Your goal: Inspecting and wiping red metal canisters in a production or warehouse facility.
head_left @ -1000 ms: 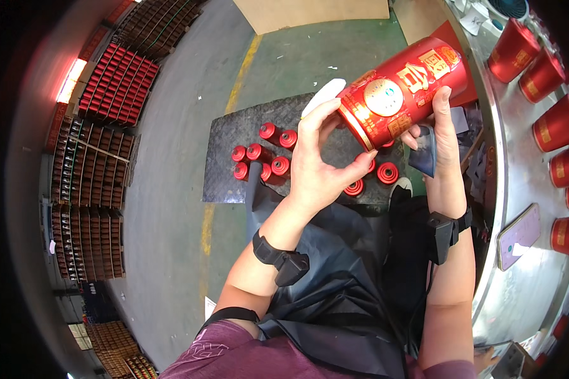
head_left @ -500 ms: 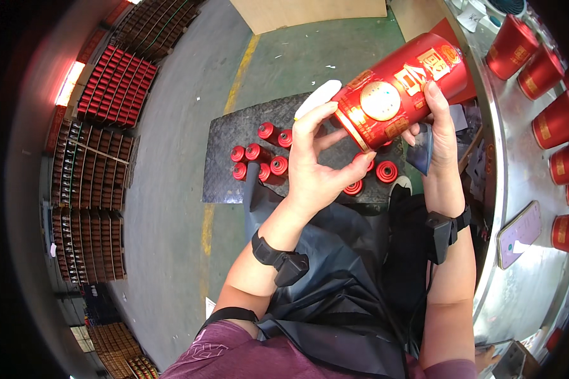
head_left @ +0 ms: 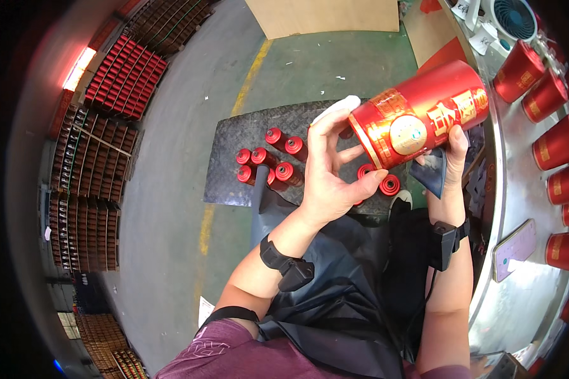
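Observation:
A glossy red bottle (head_left: 427, 104) with gold lettering and a round pale emblem lies tilted between my hands, its gold-rimmed end toward the left. My left hand (head_left: 332, 180) grips that end, thumb in front and fingers curled behind. A white piece (head_left: 337, 108) shows at those fingers; whether it is cloth or a finger cover is unclear. Around the lower right side, my right hand (head_left: 452, 161) supports the bottle with its thumb on the printed face. A dark blue, pointed flat piece (head_left: 432, 175) is also in the right hand. The right hand's other fingers are mostly hidden.
Several red bottles (head_left: 286, 172) with small necks stand on a dark mat (head_left: 224, 139) ahead. To the right, a metal table (head_left: 493, 303) bears red bottles (head_left: 557, 144), a phone (head_left: 514, 249) and a small fan (head_left: 513, 19). Stacked racks (head_left: 91, 155) line the left.
Both hands and the bottle have moved slightly right and nearer to me. The bottle has rolled a little, shifting its emblem and lettering. My head view has shifted as well.

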The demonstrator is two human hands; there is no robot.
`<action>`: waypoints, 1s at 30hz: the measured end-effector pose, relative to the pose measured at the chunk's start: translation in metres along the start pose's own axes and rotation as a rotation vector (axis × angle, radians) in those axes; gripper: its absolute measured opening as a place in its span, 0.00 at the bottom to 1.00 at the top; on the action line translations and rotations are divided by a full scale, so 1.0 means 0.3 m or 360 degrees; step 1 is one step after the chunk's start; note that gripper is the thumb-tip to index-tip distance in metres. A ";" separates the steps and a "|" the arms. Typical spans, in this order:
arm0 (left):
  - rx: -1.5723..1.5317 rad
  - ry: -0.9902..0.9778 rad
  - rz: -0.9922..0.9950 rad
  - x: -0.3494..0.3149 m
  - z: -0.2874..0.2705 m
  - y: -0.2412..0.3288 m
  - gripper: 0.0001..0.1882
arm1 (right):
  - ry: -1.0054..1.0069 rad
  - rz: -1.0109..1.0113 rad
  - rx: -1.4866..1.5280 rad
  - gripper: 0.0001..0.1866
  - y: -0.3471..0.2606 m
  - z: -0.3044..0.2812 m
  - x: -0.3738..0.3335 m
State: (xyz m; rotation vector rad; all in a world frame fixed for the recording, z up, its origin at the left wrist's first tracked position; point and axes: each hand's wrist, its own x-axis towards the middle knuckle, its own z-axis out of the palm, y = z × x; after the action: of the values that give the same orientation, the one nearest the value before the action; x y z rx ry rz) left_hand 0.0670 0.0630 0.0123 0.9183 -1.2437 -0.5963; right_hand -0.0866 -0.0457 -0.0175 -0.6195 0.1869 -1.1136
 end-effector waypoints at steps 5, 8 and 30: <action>-0.0036 -0.0035 -0.0246 -0.011 -0.006 0.031 0.46 | -0.0122 0.0057 0.0173 0.35 0.013 -0.057 0.007; 0.0058 -0.0039 -0.0232 -0.016 -0.017 0.040 0.46 | -0.0079 0.0053 0.0143 0.34 0.012 0.033 -0.006; 0.1141 -0.0139 0.0640 -0.006 -0.043 0.026 0.37 | 0.0002 0.0185 -0.0054 0.27 -0.008 0.021 -0.003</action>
State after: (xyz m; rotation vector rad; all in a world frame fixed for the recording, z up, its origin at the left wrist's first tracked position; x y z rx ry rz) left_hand 0.0784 0.0719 0.0174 1.1829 -1.7070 0.1555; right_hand -0.0860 -0.0433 -0.0111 -0.6305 0.2404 -1.0007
